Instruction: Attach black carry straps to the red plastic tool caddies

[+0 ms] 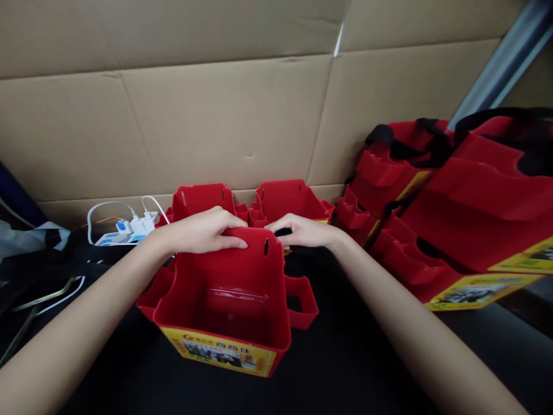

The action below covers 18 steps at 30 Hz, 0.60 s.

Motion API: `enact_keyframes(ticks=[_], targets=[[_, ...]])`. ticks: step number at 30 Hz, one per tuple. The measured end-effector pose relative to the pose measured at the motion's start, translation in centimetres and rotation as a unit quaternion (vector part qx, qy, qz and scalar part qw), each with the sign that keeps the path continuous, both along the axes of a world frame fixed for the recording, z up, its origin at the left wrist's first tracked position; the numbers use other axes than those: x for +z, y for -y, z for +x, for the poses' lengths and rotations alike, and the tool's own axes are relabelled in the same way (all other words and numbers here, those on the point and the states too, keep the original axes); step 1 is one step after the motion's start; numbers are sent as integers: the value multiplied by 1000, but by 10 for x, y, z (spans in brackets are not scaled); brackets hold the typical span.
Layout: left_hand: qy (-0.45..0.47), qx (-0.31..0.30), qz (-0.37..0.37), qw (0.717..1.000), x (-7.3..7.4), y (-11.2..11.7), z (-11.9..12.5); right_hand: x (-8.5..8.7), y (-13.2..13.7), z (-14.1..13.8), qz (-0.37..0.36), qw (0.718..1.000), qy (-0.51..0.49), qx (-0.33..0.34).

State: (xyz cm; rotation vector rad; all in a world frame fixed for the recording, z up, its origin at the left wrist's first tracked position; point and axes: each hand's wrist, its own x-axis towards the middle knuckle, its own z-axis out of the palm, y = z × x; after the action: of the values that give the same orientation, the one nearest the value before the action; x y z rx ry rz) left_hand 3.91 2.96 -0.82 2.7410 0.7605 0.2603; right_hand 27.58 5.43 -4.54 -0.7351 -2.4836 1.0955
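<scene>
My left hand (pixel 203 230) lies palm down over the far rim of the red box (pixel 224 305), with its fingers bent over the edge and closed on it. My right hand (pixel 302 230) reaches the far right corner of the same rim. Its curved fingers touch the edge, but I cannot tell if they really grip. Both forearms are stretched forward. The box stands upright and open on the black surface (pixel 354 357), directly before me. Just behind it stand two more red boxes (pixel 287 199). At the left is a white charger (pixel 138 226) with cables, and at the right a leaning stack of red boxes (pixel 453 202) with black straps. A cardboard wall (pixel 216 115) stands behind all.
</scene>
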Motion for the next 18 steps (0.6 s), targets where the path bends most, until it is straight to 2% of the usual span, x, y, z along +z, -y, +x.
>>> enact_keyframes(ticks=[4, 9, 11, 13, 16, 18], targets=[[-5, 8, 8, 1000, 1, 0, 1, -5, -1, -4, -2, 1000, -5, -6], [-18, 5, 30, 999, -2, 0, 0, 2, 4, -7, 7, 1000, 1, 28], [5, -5, 84, 996, -4, 2, 0, 7, 6, -7, 19, 999, 11, 32], [27, -28, 173, 984, -5, 6, 1, 10, 8, -8, 44, 999, 20, 25], [-9, -77, 298, 951, -2, 10, 10, 10, 11, -7, 100, 994, 36, 10], [-22, -101, 335, 937, 1, 11, 19, 10, 14, -6, 132, 990, 40, -2]])
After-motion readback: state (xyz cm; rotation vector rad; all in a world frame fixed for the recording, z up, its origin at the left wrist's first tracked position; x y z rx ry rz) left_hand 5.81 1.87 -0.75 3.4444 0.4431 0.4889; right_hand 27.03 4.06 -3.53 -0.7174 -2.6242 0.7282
